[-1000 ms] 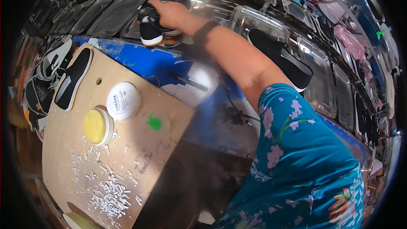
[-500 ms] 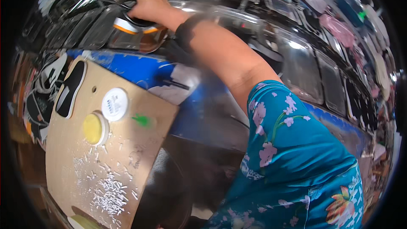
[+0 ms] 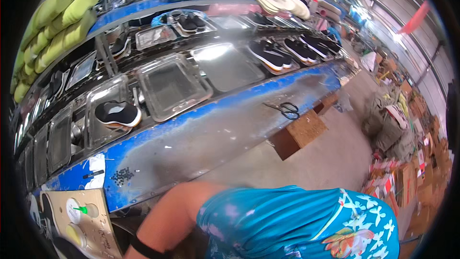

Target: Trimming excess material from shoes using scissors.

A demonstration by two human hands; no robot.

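Observation:
My right arm, in a teal flowered sleeve (image 3: 287, 216), bends down to the lower edge, with a black band (image 3: 146, 249) near the wrist. The right hand lies outside the picture, and so does my left hand. Closest to the right forearm is a tan wooden board (image 3: 103, 220) at the lower left. It bears a round white lid (image 3: 73, 210), a round yellow-topped container (image 3: 75, 234), a green-nozzled bottle (image 3: 82, 209) and a black shoe piece (image 3: 46, 206). A dark blurred shape (image 3: 67, 249) overlaps the board's near end; I cannot tell what it is.
Beyond a worn blue metal bench (image 3: 211, 132) runs a line of clear trays (image 3: 175, 86), one under a black shoe (image 3: 118, 114). Scissors (image 3: 288, 110) lie by a cardboard box (image 3: 306, 128). Small black bits (image 3: 122, 176) and a black pen (image 3: 93, 174) sit at the bench's left.
The view has swung up and to the right. My right hand, which was reaching over the tray line at a shoe, has drawn back below the lower edge.

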